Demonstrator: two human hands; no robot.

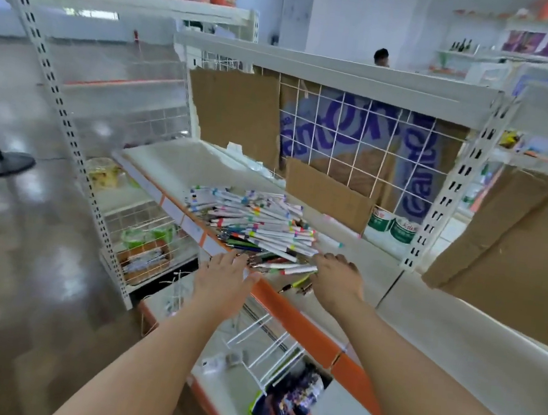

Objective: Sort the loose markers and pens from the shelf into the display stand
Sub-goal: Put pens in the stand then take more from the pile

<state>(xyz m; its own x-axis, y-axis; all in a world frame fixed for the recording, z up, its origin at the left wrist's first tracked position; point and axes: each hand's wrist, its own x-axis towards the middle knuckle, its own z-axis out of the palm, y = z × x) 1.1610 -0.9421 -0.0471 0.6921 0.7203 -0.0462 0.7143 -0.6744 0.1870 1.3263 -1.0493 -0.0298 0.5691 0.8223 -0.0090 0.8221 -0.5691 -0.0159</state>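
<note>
White metal shelf [174, 160], orange strip along its front edge. Pile of markers and pens [253, 225] lies directly on it, heaped near the front edge, mostly white barrels with coloured caps, pointing every way. A few loose pens [297, 284] sit apart from the pile, on its near side, just behind the orange strip. One stray marker [330, 241] right of the pile. Two white tubs with green labels [391, 226] stand behind and right of the pile, against the wire-grid back. Crumpled white scraps [238, 150] lie behind the pile, at the cardboard backing. Image is blurred, finer detail unreadable.
</note>
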